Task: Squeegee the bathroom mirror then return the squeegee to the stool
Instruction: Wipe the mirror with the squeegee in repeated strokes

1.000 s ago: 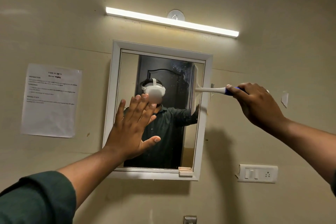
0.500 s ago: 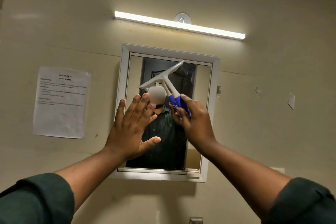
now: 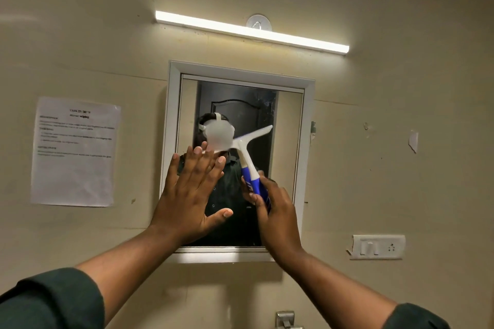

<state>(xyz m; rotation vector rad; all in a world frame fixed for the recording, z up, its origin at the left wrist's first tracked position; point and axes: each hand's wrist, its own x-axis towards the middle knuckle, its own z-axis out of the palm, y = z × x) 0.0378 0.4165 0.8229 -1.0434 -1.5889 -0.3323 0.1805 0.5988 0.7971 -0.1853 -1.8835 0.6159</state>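
A white-framed mirror [image 3: 304,168] hangs on the beige wall. My left hand [image 3: 188,195] lies flat and open against the glass at its lower left, fingers spread. My right hand [image 3: 275,211] grips the blue handle of a white squeegee [image 3: 247,151]. The blade is tilted, its right end higher, and sits across the middle of the glass; its left end is hidden behind my left fingers. The stool is out of view.
A lit tube light [image 3: 251,31] runs above the mirror. A printed sheet [image 3: 74,151] is taped to the wall at left. A white switch plate [image 3: 377,247] sits at lower right. A metal fitting [image 3: 284,319] shows at the bottom edge.
My right hand swung the squeegee in from the mirror's right edge onto the glass, then drew it downward across the middle. The left hand stayed pressed on the mirror.
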